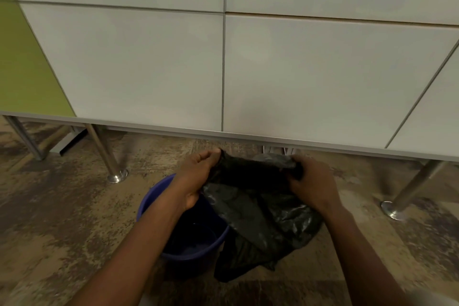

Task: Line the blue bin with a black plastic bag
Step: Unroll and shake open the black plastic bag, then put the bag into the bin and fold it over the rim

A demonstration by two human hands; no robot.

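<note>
A round blue bin stands on the floor below me, its dark inside partly hidden by my left forearm. A crumpled black plastic bag hangs between my hands, draping down over the bin's right side and onto the floor. My left hand pinches the bag's upper left edge. My right hand grips the bunched upper right edge. Both hands are held above and just behind the bin.
White cabinet doors fill the view ahead, with a green panel at the left. Metal legs hold the cabinet off the mottled brown floor. A gap runs under the cabinet.
</note>
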